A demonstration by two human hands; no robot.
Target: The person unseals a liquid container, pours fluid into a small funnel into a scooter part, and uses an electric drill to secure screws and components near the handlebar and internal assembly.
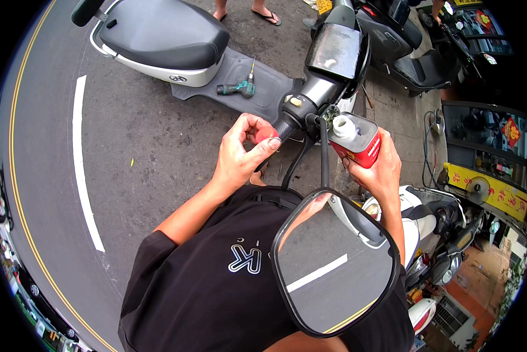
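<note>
My left hand (240,149) holds a small red cap (265,134) between bent fingers and thumb, right beside the scooter's black handlebar grip (285,127). My right hand (380,164) grips a red-and-grey rectangular container (361,145) with an uncapped white spout (343,126), held just right of the brake reservoir (330,115), which looks opened, though its inside is unclear. A black-framed mirror (338,264) rises on its stem in front of my body. A teal-and-black drill (240,88) with a long bit lies on the scooter's grey footboard (262,94), beyond my hands.
The scooter's seat (158,32) is at upper left. A bystander's sandalled feet (266,14) stand behind it. More scooters (404,53) are parked at upper and lower right, near a shopfront with a yellow sign (483,206) and coiled hose (432,149). A marked road (52,176) runs along the left.
</note>
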